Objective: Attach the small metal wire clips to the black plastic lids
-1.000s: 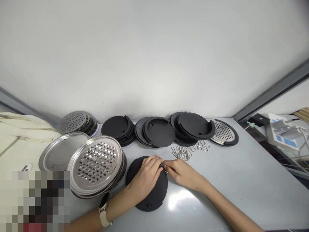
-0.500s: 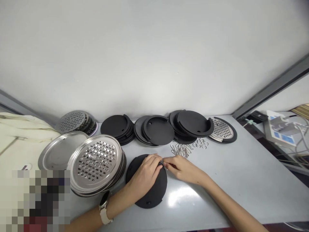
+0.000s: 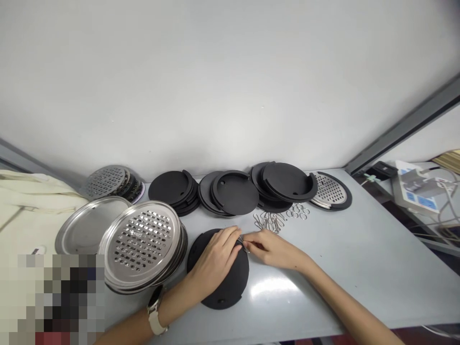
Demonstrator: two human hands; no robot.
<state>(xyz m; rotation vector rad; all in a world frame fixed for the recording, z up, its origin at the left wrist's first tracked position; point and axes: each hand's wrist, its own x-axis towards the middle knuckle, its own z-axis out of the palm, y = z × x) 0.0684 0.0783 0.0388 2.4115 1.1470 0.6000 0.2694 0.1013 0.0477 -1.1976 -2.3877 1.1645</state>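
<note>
A black round disc (image 3: 228,282) lies on the grey table under my left hand (image 3: 215,258), whose fingers press together at the disc's upper right edge. My right hand (image 3: 269,247) pinches a small metal piece (image 3: 241,238) at that same edge, touching the left fingertips. The piece is mostly hidden, so its shape is unclear. Just beyond the hands lie a heap of metal clips (image 3: 269,222) and several metal rings (image 3: 298,211). On my left wrist is a watch with a pale strap.
Perforated metal discs (image 3: 140,239) are stacked at the left, beside a plain metal plate (image 3: 89,227). Black disc stacks (image 3: 235,192) line the wall. A perforated disc in a black holder (image 3: 330,191) lies right. A power strip (image 3: 417,187) sits beyond the table's right edge.
The view has shifted very slightly. Both hands stay at the disc's edge, with only slight finger movement around the metal piece.
</note>
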